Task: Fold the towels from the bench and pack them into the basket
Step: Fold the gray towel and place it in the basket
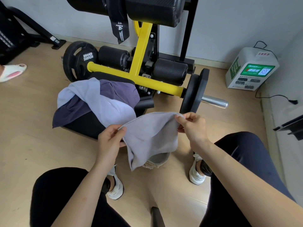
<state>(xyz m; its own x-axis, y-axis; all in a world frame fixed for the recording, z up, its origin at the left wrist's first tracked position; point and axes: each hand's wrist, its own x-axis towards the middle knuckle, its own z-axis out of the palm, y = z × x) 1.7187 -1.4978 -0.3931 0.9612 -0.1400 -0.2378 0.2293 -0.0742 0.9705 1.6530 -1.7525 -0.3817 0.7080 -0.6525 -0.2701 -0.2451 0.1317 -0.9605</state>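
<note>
Both hands pinch a grey towel [150, 135] by its top edge, the left hand [110, 140] at one corner, the right hand [191, 126] at the other; it hangs between the knees over the basket [157, 163], which it mostly hides. Two more towels, a pale one [105, 102] and a purple one [118, 90], lie heaped on the bench [85, 122]

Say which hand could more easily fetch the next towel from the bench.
Left, probably: the left hand pinches the grey towel right beside the bench pile, while the right hand holds its far corner.
</note>
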